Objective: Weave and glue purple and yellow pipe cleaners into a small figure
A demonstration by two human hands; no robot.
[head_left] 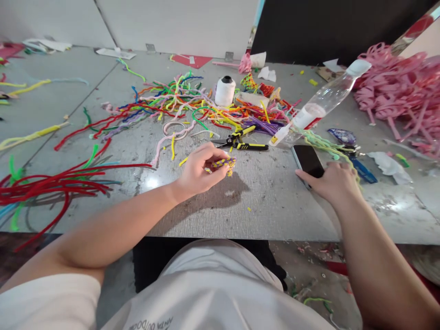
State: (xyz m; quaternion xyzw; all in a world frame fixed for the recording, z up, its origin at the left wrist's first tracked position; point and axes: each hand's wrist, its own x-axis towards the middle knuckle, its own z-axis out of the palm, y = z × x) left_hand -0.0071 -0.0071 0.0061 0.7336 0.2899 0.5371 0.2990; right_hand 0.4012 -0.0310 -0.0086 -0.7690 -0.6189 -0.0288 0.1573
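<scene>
My left hand (206,169) is closed on a small yellow and purple braided piece (225,164), held just above the grey table (268,201). Behind it lie black and yellow pliers (240,139). At the right, my right hand (335,181) rests around a dark-screened phone (307,160), thumb at its near left edge and the other fingers beyond its right side. The phone lies on the table.
Tangled coloured pipe cleaners (172,98) spread across the back, beside a white thread spool (225,91). A clear bottle (319,103) leans at the right, before pink loops (388,87). Red strands (65,183) lie at the left. A blue object (362,170) lies near my right hand.
</scene>
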